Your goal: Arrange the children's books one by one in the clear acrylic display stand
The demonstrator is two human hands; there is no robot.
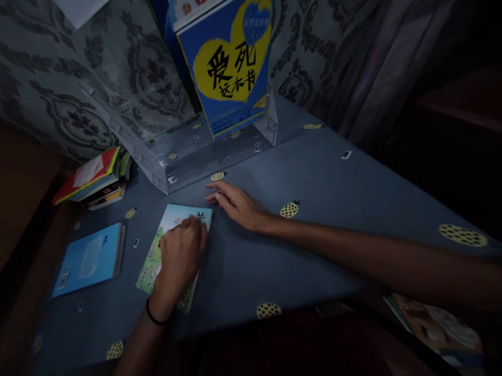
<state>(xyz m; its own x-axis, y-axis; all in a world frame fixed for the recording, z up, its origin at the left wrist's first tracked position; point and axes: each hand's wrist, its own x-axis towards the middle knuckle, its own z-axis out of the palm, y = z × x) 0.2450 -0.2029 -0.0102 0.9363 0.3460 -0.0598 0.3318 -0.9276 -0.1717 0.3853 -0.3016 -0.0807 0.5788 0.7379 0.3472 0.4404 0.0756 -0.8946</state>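
Observation:
A thin paperback book point(154, 263) with a pale blue and green meadow cover lies on the table, tilted a little. Across its upper half rests my left hand point(182, 250), palm down with the fingers curled in against the cover; the fingertips are partly hidden. A black band circles that wrist. Just right of the book's top corner, my right hand point(237, 205) hovers or rests near the tabletop, fingers apart and nothing in them. Beyond both hands stands a clear acrylic book rack point(216, 164) holding a blue and yellow book point(232, 71) upright.
A light blue book point(89, 261) lies face down at the left. Behind it sits a stack of several books point(96, 176) by the patterned wall. The grey tablecloth point(318, 179) has pineapple prints. Below the table's front edge, a colourful book or picture point(435, 330) shows at lower right.

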